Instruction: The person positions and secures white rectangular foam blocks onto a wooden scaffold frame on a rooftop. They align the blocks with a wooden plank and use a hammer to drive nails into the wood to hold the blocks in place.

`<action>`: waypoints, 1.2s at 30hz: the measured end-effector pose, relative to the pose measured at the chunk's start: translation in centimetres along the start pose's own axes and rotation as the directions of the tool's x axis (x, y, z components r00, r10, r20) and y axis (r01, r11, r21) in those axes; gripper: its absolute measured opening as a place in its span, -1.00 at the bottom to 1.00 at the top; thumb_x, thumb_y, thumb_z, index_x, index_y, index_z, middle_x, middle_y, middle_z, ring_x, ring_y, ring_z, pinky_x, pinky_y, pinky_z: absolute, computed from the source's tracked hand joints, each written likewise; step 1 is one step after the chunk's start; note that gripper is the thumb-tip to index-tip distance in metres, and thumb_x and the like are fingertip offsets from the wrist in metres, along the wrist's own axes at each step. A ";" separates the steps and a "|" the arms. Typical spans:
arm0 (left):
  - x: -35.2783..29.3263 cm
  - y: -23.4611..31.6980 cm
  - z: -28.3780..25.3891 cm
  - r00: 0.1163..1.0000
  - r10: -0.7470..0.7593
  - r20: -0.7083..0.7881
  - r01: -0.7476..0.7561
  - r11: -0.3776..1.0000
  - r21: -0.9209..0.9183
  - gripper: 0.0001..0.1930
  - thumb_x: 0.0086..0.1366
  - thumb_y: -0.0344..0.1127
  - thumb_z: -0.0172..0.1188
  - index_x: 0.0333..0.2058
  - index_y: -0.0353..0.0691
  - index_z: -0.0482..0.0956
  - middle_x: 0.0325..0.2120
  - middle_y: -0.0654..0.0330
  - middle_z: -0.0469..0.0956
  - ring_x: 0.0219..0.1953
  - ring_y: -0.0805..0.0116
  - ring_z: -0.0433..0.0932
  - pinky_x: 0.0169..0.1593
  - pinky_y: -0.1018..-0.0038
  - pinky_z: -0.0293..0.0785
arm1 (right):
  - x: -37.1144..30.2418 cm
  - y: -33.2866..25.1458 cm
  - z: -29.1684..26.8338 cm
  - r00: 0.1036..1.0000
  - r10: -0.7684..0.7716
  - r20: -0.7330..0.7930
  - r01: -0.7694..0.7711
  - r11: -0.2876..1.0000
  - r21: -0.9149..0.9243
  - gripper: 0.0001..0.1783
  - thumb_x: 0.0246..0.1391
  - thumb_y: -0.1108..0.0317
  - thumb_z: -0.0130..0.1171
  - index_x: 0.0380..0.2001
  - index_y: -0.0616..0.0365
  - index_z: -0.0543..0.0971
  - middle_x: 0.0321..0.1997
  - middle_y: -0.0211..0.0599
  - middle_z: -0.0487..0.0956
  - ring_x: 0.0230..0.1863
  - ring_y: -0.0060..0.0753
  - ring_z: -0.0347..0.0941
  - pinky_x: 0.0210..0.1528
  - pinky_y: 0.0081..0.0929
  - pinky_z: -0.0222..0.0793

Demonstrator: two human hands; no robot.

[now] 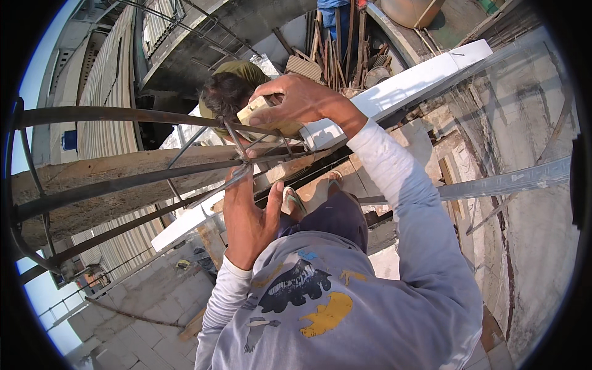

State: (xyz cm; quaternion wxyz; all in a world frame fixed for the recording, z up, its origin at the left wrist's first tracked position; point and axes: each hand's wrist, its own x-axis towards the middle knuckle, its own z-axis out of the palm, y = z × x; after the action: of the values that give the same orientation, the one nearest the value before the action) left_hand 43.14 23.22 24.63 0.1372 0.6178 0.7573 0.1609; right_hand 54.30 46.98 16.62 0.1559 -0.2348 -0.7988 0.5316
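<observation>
A rebar cage (pixel 117 179), made of long steel bars with bent stirrups, runs from the left edge to the middle. My left hand (pixel 246 222) is at the cage's right end, its fingers round the bars and its thumb standing apart. Above it, my right hand (pixel 296 102) grips a pale yellow, block-like thing (pixel 256 111), whose kind I cannot make out. My palm hides part of it. Close behind that thing is the dark-haired head of another person (pixel 225 95) in an olive top.
A concrete beam (pixel 92 169) lies beneath the cage. A long white beam (pixel 425 80) extends to the upper right. My sandalled feet (pixel 296 200) stand by a dark gap. Wood scraps (pixel 345 55) are piled beyond, and a grey strip (pixel 505 185) crosses at right.
</observation>
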 end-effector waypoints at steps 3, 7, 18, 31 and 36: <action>2.5 1.3 -0.1 0.991 -0.117 0.067 0.119 0.992 -0.031 -0.12 0.25 -0.18 0.42 0.46 -0.26 0.19 0.34 -0.16 0.37 0.37 -0.11 0.39 0.37 0.05 0.34 | -0.2 2.3 1.9 0.989 -0.102 -0.111 0.095 0.993 -0.065 -0.11 0.03 -0.45 0.34 0.08 0.16 0.66 -0.03 -0.11 0.64 0.11 -0.09 0.54 0.15 -0.24 0.43; 3.8 1.0 -0.6 0.971 -0.136 0.194 0.179 0.959 -0.221 0.09 0.21 0.14 0.50 0.44 -0.43 0.08 0.25 -0.30 0.39 0.31 -0.15 0.46 0.30 0.04 0.45 | -1.1 2.3 5.7 0.898 -0.192 -0.396 0.287 0.937 0.197 -0.23 0.10 -0.27 0.40 0.07 0.21 0.63 0.01 -0.10 0.62 0.14 -0.05 0.53 0.19 -0.18 0.42; 4.5 1.5 0.4 0.860 -0.476 0.184 0.511 0.805 -0.303 0.10 0.23 0.23 0.41 0.41 -0.54 0.12 -0.02 -0.16 0.58 -0.01 0.08 0.65 0.02 0.20 0.61 | -1.1 1.7 8.2 0.789 -0.166 -0.592 0.418 0.851 0.318 -0.42 0.19 0.10 0.43 0.12 0.17 0.47 0.02 -0.12 0.53 0.06 0.00 0.44 0.18 -0.07 0.29; 6.0 2.3 -0.1 0.779 -0.483 0.399 0.623 0.528 -0.577 0.01 0.32 -0.15 0.32 0.49 -0.52 -0.12 0.22 -0.30 0.39 0.19 -0.06 0.57 0.22 0.14 0.53 | -0.2 1.8 8.7 0.801 -0.157 -0.577 0.393 0.866 0.310 -0.44 0.23 0.02 0.28 0.07 0.25 0.46 -0.05 -0.12 0.56 -0.04 -0.03 0.47 0.08 -0.01 0.23; 5.9 2.1 0.8 0.858 -0.438 0.270 0.508 0.639 -0.577 -0.01 0.34 -0.14 0.31 0.49 -0.50 -0.10 0.23 -0.32 0.38 0.21 -0.07 0.55 0.22 0.13 0.53 | -0.1 1.8 9.0 0.809 -0.168 -0.563 0.388 0.872 0.298 -0.42 0.27 -0.06 0.22 0.06 0.24 0.46 -0.06 -0.15 0.56 -0.06 -0.05 0.47 0.07 -0.02 0.21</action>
State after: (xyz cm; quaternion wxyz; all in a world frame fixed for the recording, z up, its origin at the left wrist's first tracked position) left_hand 44.13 29.44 24.72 0.4124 0.3228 0.7851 0.3306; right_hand 50.27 40.54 11.48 0.4879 -0.2101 -0.6269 0.5698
